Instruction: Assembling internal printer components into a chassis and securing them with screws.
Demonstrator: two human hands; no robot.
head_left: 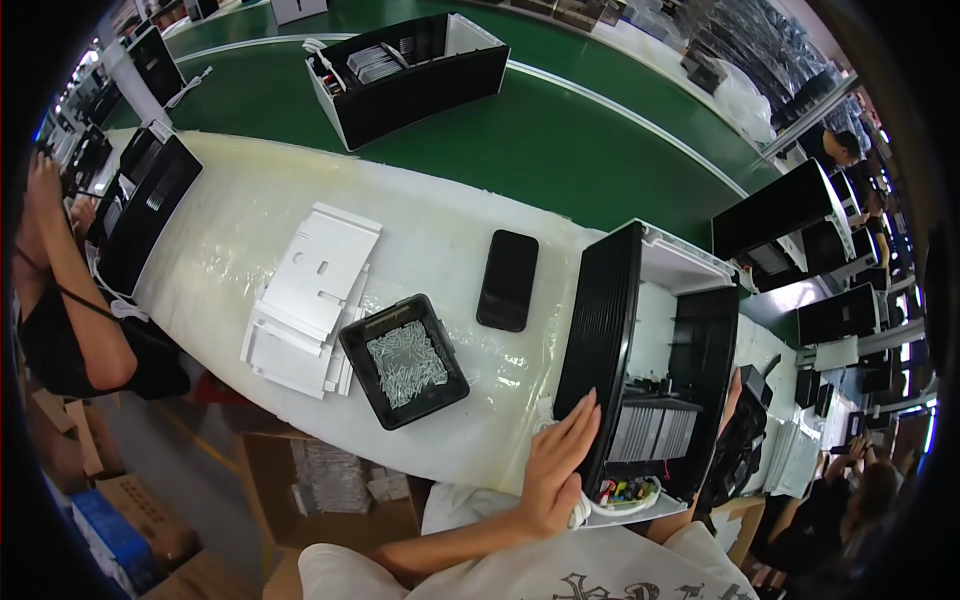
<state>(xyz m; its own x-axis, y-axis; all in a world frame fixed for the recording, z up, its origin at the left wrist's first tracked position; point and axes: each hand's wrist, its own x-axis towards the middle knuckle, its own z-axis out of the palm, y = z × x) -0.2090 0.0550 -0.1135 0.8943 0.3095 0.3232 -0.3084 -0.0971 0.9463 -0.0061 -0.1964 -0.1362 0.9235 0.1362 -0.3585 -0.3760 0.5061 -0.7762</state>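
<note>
A black-and-white appliance housing [681, 310] stands before me at the table's right, its inside facing up. Within it are a grey finned block [652, 432] and a small bundle of coloured wires [626, 491]. Flat against its ribbed black left panel [602, 330] lie the stretched fingers of my left hand [556, 466]. A white cord [580, 512] is beside that hand's thumb. My right hand [735, 392] rests along the opposite side with fingers straight; most of it is hidden by the housing.
Left of the housing lie a black phone [508, 280], a black bin of screws [405, 362] and stacked white plates [320, 275]. Another housing [420, 90] sits on the green conveyor [560, 140]. A co-worker's arm [90, 320] is at far left. An open carton [330, 490] stands below the table edge.
</note>
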